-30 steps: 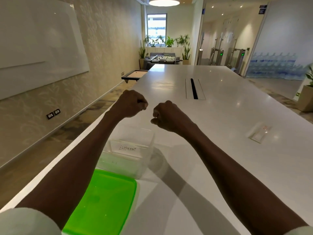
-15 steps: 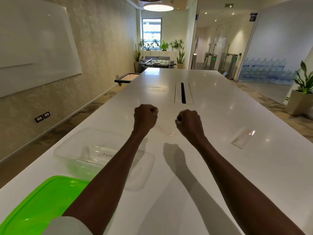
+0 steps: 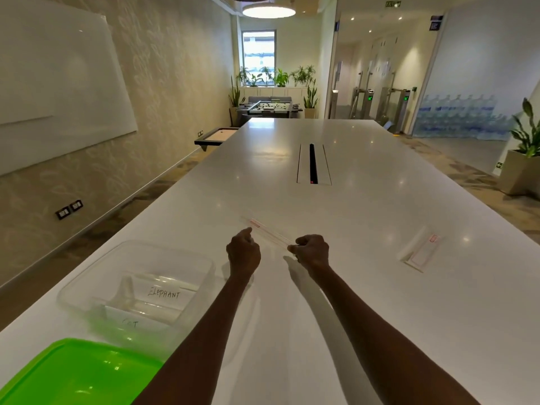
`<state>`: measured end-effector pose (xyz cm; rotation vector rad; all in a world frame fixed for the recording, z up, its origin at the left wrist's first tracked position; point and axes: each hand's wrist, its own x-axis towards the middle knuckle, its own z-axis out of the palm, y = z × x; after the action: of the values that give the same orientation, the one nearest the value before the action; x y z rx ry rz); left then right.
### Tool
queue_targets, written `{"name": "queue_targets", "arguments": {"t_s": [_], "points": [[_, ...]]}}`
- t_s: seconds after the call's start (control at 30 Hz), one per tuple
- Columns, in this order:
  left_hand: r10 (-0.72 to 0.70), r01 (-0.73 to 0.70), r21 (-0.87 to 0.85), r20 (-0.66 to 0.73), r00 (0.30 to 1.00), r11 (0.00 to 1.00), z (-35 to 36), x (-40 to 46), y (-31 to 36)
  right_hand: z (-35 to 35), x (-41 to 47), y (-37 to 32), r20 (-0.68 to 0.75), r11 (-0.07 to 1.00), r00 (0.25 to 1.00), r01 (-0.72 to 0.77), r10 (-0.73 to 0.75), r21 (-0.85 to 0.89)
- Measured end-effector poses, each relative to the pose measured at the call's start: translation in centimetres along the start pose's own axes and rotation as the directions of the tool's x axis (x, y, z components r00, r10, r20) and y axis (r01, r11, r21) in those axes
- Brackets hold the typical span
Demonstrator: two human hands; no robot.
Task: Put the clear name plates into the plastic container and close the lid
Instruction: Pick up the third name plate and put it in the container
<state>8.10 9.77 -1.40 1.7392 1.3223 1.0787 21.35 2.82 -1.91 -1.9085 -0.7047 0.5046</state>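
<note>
A long white table [image 3: 365,217] fills most of the frame, running from the bottom edge up to the middle. At its lower left sits a clear plastic container [image 3: 87,283], open at the top, with name plates already inside: one lettered ELEPHANT [image 3: 163,293] and another lower down whose writing is too faint to read. Below that, in the bottom left corner, a bright green lid [image 3: 79,375] lies flat on the table, touching or just beside the container's near wall.

Both forearms reach up from the bottom edge to the centre of the frame. There a clear name plate [image 3: 267,233] lies slantwise between the hands. The left hand [image 3: 243,252] is curled, its fingertips at the plate's near edge; whether it grips the plate I cannot tell. The right hand [image 3: 311,251] pinches the plate's lower right end.

A second clear plate [image 3: 420,252] rests on the table at the right, well apart from the hands.
</note>
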Motion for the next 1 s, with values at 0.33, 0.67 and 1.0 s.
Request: {"name": "queue_targets", "arguments": {"t_s": [0.33, 0.67, 1.0], "points": [[-0.067, 0.064, -0.038, -0.086, 0.994, 0.997, 2.0, 0.8, -2.6, 3.5, 2.1, 0.9, -0.1, 0.995, 0.992, -0.074, 0.081, 0.068], [-0.102, 0.1, -0.036, -0.074, 0.992, 0.994, 2.3, 1.1, -2.7, 2.4, 2.6, 2.0, -0.088, 0.978, 0.994, -0.043, 0.061, 0.203], [-0.067, 0.07, -0.021, 0.132, 0.989, 0.997, 1.2, 1.1, -0.7, -5.6, 0.3, 1.9, 0.161, 0.876, 0.968, -0.245, 0.195, 0.415]]}}
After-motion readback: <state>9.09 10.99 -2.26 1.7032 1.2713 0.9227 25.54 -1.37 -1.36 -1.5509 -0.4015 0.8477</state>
